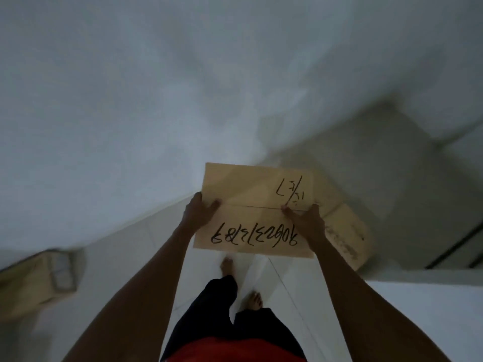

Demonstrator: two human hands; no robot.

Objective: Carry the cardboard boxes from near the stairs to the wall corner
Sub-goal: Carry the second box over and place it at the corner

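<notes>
While both arms are stretched out in front, the person holds a box at about waist height, above the floor. Left hand grips the box's left edge, thumb lying on top near the centre seam. Right hand grips the right edge, thumb on top at the seam as well. Both hands are clamped on the box, fingers wrapped under and out of sight.

Box top is closed: two flaps meet at a seam running left to right. Contents not visible. Black marker writing on both flaps, a long digit string on the near flap, a short mark on the far one, all upside down from this side.

Second box sits on the floor just past and right of the carried one, partly hidden under it. It looks closed too, with a blurred printed strip on its side; contents can't be seen. It lies close to where the left wall and the far wall meet.

At lower left, a tan bag or carton lies against the left wall, too blurred to identify, so I can't tell if it's open.

Bare feet on white tiles, dark trousers, red top at the bottom edge. Room is dim.
</notes>
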